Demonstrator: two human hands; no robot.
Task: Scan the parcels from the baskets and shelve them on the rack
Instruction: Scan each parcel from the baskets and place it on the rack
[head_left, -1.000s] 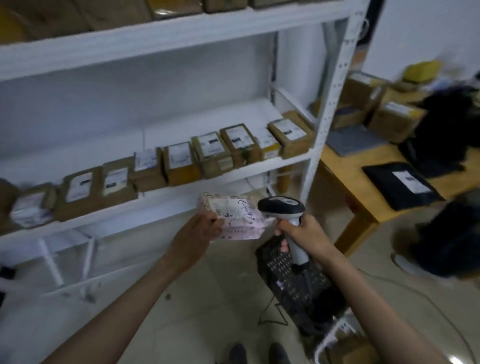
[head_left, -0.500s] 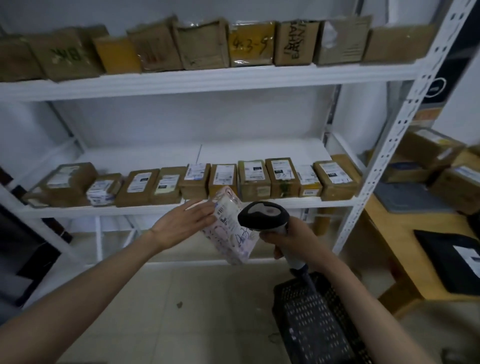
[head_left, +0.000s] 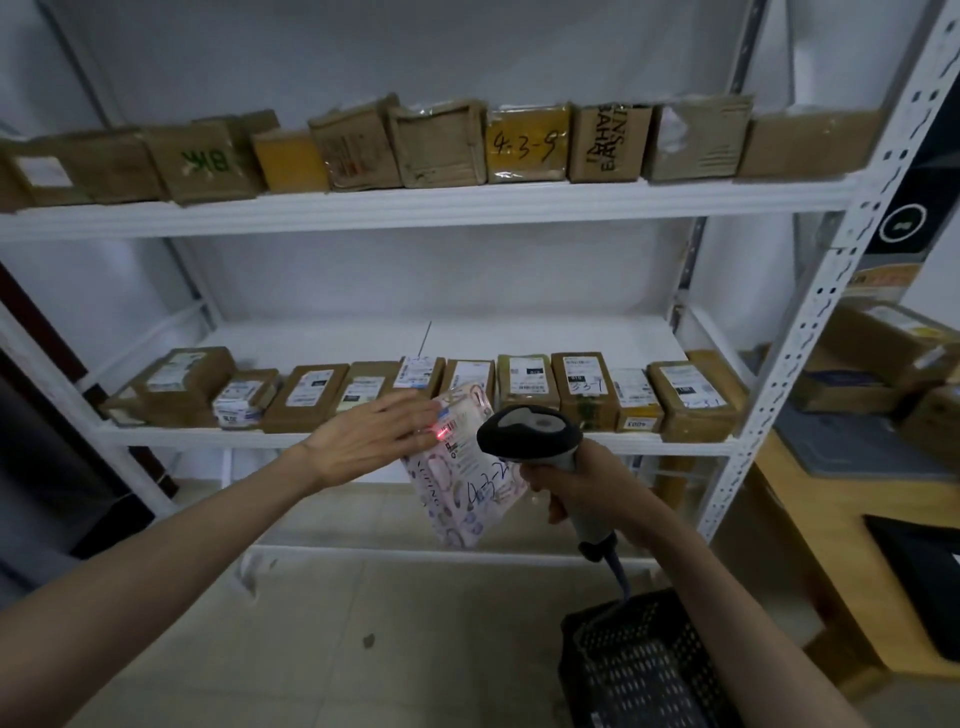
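Parcel first: a soft white plastic mailer printed with pale patterns (head_left: 462, 467), hand-marked in dark pen, hangs just in front of the middle shelf of the white metal rack (head_left: 415, 439), below its row of brown cardboard boxes (head_left: 582, 397). The left hand (head_left: 374, 441) holds it by the upper edge; the fingers look nearly straight across the top, and the thumb behind the mailer is hidden, so how firmly that grip pinches is hard to tell. The right hand (head_left: 576, 486) is wrapped tightly round the handle of the grey and black barcode scanner (head_left: 530, 434), whose red beam falls on the mailer's label.

To scan well, I would keep the label flat and taut, with the beam across the whole barcode, before shelving.

Compared with half a second ago, the red light is now lit on the label. The black plastic basket (head_left: 639, 670) stays on the floor, below the rack to the right.
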